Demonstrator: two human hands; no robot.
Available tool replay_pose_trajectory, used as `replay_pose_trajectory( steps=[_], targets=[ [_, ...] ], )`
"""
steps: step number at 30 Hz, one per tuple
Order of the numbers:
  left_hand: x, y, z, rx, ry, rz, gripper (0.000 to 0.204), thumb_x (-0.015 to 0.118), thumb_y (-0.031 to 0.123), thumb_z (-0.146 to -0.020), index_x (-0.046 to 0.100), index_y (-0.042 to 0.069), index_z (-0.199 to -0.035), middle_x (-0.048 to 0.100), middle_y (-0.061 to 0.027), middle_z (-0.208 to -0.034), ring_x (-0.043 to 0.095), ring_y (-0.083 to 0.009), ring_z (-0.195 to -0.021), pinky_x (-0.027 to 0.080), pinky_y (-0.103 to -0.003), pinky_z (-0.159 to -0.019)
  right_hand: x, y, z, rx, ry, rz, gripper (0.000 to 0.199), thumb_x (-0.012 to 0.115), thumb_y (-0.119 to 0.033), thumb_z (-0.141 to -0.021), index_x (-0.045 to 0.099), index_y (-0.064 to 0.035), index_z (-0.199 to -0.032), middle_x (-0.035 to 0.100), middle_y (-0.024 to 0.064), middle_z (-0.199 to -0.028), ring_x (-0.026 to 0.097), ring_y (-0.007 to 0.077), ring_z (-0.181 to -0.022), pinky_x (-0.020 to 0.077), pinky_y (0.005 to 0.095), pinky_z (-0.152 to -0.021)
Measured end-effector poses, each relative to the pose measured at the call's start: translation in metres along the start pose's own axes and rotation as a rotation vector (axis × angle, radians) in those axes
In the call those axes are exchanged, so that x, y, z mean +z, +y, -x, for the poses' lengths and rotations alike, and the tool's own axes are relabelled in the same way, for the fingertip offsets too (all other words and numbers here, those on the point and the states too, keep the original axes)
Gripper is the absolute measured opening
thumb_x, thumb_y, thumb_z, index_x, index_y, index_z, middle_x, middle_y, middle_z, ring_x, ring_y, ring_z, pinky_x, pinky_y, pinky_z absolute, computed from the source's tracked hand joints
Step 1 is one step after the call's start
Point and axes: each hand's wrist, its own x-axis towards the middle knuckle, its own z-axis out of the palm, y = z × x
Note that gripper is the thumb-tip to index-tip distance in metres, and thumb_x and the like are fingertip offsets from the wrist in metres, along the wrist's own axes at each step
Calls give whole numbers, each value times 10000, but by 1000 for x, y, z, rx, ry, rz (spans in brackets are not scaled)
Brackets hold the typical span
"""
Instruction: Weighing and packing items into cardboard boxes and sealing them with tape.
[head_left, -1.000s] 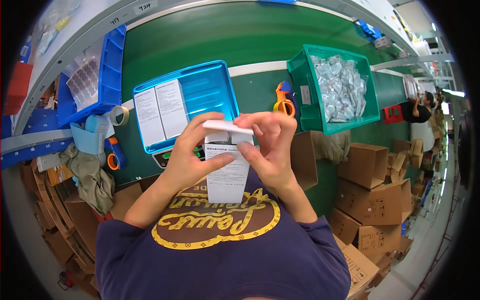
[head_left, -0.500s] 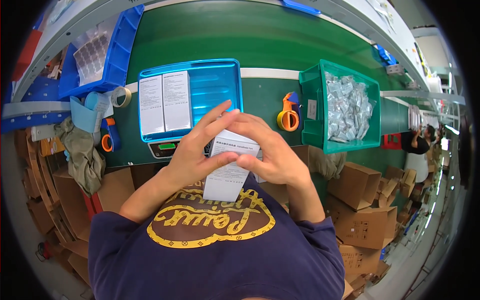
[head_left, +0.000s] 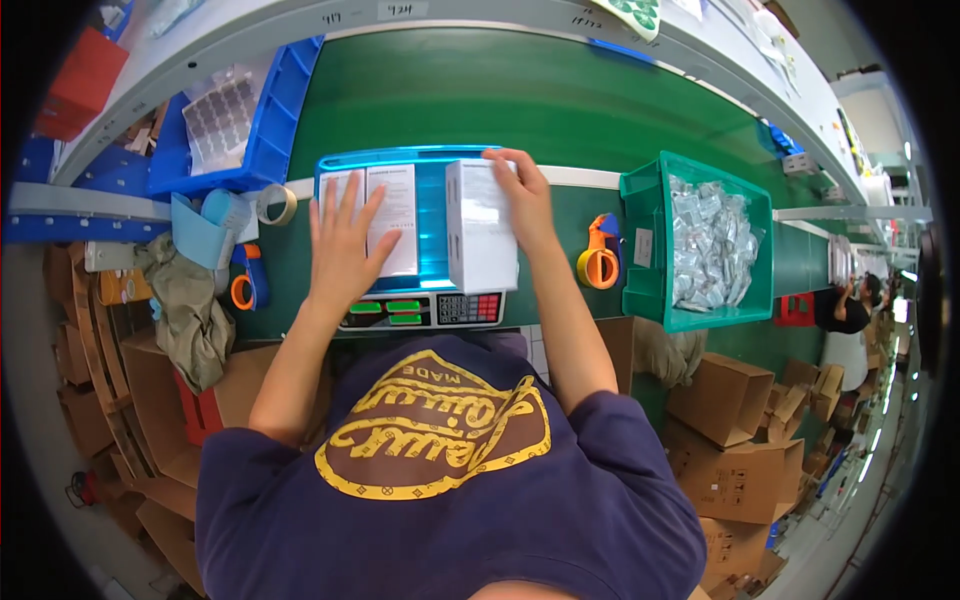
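A weighing scale with a shiny blue tray [head_left: 431, 205] stands in front of me, its green displays and keypad [head_left: 468, 308] facing me. Two white printed cartons lie side by side in the tray's left part. My left hand [head_left: 345, 250] rests on them with fingers spread, covering much of the left carton and part of the right carton [head_left: 404, 205]. Over the tray's right part is another white carton [head_left: 482, 235], gripped along its right side and far end by my right hand [head_left: 530, 205]. A gap shows the tray between this carton and the other two.
Right of the scale are an orange tape dispenser [head_left: 601, 262] and a green bin [head_left: 645, 290] of small clear-bagged parts. A blue crate [head_left: 270, 125], a tape roll [head_left: 277, 204] and a blue-and-orange tool [head_left: 249, 277] are on the left. Cardboard boxes [head_left: 718, 400] stand below right.
The carton that both hands held near my chest has moved forward to the tray's right part, in my right hand. My left hand has let go and moved onto the two cartons.
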Motion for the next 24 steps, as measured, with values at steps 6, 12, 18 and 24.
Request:
replay_pose_trajectory(
  steps=[6, 12, 18, 24],
  targets=[
    [34, -48, 12, 88, -26, 2, 651, 629, 367, -880, 415, 152, -1456, 276, -156, -1558, 217, -380, -1447, 228, -540, -1133, 61, 95, -38, -258, 293, 365, 159, 561, -94, -938, 637, -50, -1071, 660, 107, -1061, 617, 175, -1001, 473, 285, -883],
    [20, -48, 14, 105, 29, -43, 519, 622, 236, -901, 483, 84, -1377, 326, -189, -1525, 267, -377, -1424, 204, -471, -1156, -38, 25, 2, -309, 590, 452, 135, 467, 17, -788, 592, -21, -752, 567, 63, -645, 557, 160, -655, 451, 318, -598],
    [8, 28, -38, 41, 169, 443, 222, 570, 84, -914, 596, 20, -1125, 539, -182, -1295, 477, -332, -1248, 328, -422, -1079, -357, 4, 64, 171, 918, 745, 376, 650, -281, -845, 606, -8, -1100, 680, 151, -868, 666, 209, -823, 526, 328, -738],
    [18, 133, -99, 255, -10, 552, 215, 602, 19, -850, 613, 32, -1065, 562, -183, -1255, 517, -339, -1208, 371, -433, -1045, -429, 94, 49, 661, 302, 1236, 883, 747, -517, -683, 480, -50, -1384, 525, 247, -1345, 542, 401, -1200, 428, 457, -1033]
  ],
)
